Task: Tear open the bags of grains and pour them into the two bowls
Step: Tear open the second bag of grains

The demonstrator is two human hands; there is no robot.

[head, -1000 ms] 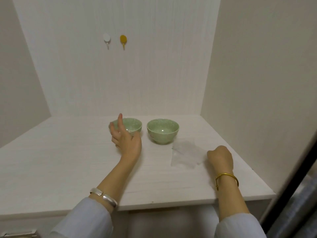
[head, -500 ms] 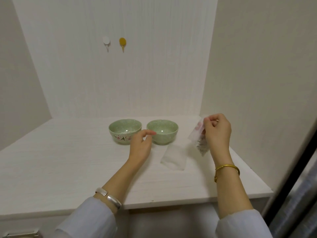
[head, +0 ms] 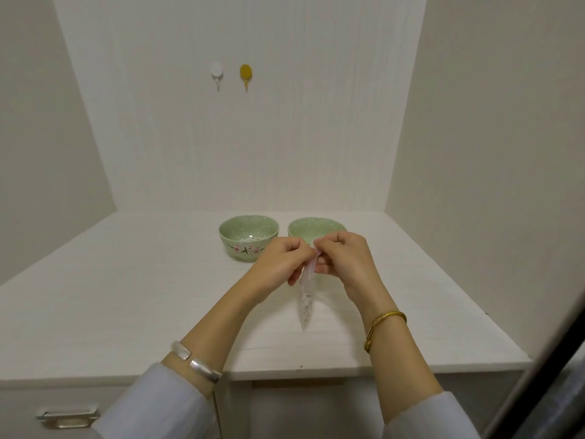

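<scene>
Two pale green bowls stand side by side at the back of the white counter. The left bowl (head: 248, 237) has a flower pattern and some pale grains inside. The right bowl (head: 311, 228) is partly hidden behind my hands. A small clear bag of grains (head: 306, 301) hangs edge-on above the counter, grains gathered in its lower end. My left hand (head: 278, 264) and my right hand (head: 343, 261) both pinch the bag's top edge, fingertips close together, just in front of the right bowl.
The white counter (head: 126, 296) sits in an alcove with walls at the left, back and right. Two hooks, a white hook (head: 216, 74) and a yellow hook (head: 245, 74), are on the back wall. A drawer handle (head: 68, 418) shows below the front edge.
My right hand picked the bag up from the counter's right side and carried it to the middle. My left hand came over from the left bowl and took hold of the bag's top.
</scene>
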